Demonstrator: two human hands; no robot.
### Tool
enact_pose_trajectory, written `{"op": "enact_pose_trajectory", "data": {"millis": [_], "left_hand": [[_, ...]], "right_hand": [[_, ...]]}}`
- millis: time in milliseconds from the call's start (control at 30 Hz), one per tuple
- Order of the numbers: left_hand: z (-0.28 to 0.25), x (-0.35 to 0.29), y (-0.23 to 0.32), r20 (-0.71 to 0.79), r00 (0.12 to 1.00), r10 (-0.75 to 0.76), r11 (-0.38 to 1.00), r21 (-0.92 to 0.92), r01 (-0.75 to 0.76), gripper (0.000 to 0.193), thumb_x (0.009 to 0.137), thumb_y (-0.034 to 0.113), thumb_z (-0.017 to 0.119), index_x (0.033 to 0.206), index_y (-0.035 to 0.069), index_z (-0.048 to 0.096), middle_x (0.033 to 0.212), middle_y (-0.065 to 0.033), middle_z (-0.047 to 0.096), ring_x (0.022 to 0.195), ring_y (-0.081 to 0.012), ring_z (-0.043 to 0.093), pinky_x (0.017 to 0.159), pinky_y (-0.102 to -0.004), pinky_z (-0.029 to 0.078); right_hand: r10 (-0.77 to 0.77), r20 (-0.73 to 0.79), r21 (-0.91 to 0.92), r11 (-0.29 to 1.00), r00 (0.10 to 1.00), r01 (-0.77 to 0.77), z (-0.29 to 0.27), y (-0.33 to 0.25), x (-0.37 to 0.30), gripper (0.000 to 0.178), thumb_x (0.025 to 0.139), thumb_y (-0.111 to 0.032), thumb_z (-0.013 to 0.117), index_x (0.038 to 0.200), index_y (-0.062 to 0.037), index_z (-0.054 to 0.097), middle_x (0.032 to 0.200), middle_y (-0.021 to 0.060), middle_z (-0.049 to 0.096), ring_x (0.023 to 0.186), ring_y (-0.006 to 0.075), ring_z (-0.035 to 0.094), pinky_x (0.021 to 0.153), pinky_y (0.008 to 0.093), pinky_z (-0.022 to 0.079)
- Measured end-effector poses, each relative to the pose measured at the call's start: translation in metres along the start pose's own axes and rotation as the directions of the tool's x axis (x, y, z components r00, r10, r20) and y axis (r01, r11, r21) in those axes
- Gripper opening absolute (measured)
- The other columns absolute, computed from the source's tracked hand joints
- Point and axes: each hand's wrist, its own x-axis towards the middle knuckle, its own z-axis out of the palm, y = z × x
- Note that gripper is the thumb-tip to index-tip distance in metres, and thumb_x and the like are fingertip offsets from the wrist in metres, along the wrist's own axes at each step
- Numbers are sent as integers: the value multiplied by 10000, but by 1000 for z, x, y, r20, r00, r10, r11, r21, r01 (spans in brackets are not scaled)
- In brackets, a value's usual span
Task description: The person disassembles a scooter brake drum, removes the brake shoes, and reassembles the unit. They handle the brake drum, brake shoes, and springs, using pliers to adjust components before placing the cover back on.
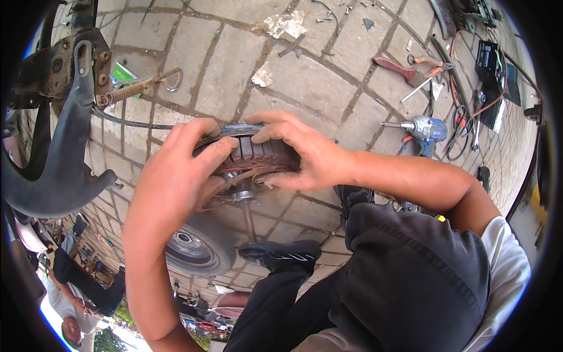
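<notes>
Between my two hands is a motor stator point(255, 151), a round part with a dark slotted rim, reddish-brown windings and a metal axle point(243, 193) with wires around it. My left hand point(182, 161) grips its left side, thumb and fingers bent over the upper rim. My right hand point(291, 151) clasps the right side, fingers over the top and thumb beneath. Part of the stator is hidden behind my fingers. Below it a wheel with a black tyre point(220, 249) lies on the paving, close to my shoe point(281, 253).
At left stand a black curved vehicle part point(58, 167) and a rusty spring point(126, 94). Rightward on the brick paving lie a blue power driver point(430, 128), a brush point(397, 68), orange-handled pliers point(433, 62), scissors point(461, 122) and a wrench point(477, 129). Another person point(73, 302) is at lower left.
</notes>
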Motion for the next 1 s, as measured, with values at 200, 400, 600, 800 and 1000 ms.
{"op": "enact_pose_trajectory", "data": {"millis": [200,400,600,800,1000], "left_hand": [[4,2,5,-58,997,56,989,137,-48,469,622,119,812,1071,66,688,1075,-120,617,1015,-324,620,843,-409,516],[9,-1,5,-132,981,143,976,181,-118,426,657,127,815,1061,59,700,1061,-123,636,954,-333,638,795,-417,530],[14,-4,5,-188,970,155,981,145,-129,365,689,85,787,1036,27,692,1048,-129,635,937,-338,640,792,-416,527],[16,-8,2,-211,962,175,981,126,-150,339,705,57,766,1031,5,685,1009,-132,626,917,-341,637,777,-421,519],[12,-3,-4,-158,978,139,990,61,-131,368,697,93,793,1039,13,682,974,-126,614,883,-349,633,756,-429,508]], "right_hand": [[-48,-6,-72,996,999,47,3,1,-1,670,714,-132,840,1283,-57,494,1425,217,427,1294,391,452,1059,455,413],[-49,-54,-82,996,997,45,10,1,-3,668,703,-134,823,1273,-58,483,1391,212,429,1281,419,427,1085,474,377],[-84,-128,-126,990,988,68,16,3,-3,653,714,-163,822,1261,-53,482,1349,205,459,1246,411,459,1071,467,387],[-55,-166,-139,990,985,32,22,3,-2,612,726,-159,802,1241,-45,491,1268,193,519,1212,389,492,1053,457,400],[-24,-187,-133,991,982,-1,24,-1,-1,603,726,-152,797,1237,-41,497,1239,177,539,1189,378,507,1039,454,410]]}}
